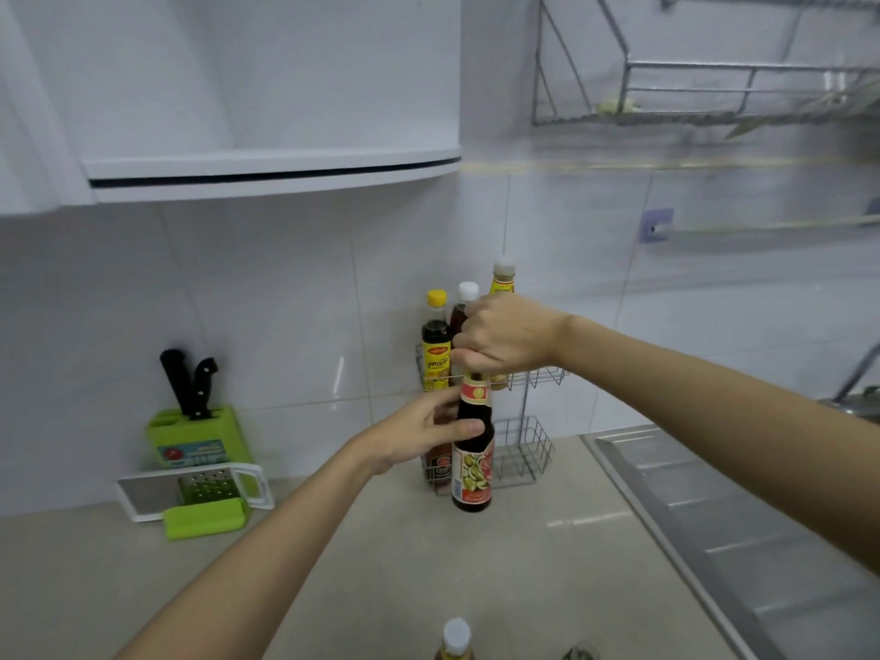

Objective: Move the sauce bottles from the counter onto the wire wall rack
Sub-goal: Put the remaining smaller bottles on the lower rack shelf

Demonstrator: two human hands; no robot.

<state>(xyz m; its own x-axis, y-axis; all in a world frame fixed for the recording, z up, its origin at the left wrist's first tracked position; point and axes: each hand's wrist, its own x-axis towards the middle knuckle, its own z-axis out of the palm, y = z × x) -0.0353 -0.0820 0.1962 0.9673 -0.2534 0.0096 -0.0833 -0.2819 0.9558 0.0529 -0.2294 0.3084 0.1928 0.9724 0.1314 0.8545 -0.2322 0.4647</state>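
Observation:
A tall dark sauce bottle (pixel 473 469) with a colourful label hangs just above the counter, in front of the wire wall rack (pixel 533 450). My right hand (pixel 505 340) grips its neck and cap from above. My left hand (pixel 424 433) holds its shoulder from the left, thumb across the front. On the rack's upper tier stand a yellow-capped bottle (pixel 435 347), a white-capped bottle (pixel 464 304) and a taller pale-capped bottle (pixel 502 278). A small dark bottle (pixel 439 464) sits on the lower tier. Another white-capped bottle (pixel 456 640) stands on the counter at the bottom edge.
A green knife block (pixel 200 435) with two black-handled knives and a white-green grater (pixel 195 493) stand at the left against the tiled wall. A steel sink drainboard (pixel 714 516) runs along the right. A white corner shelf (pixel 276 173) and a metal dish rack (pixel 705 92) hang overhead.

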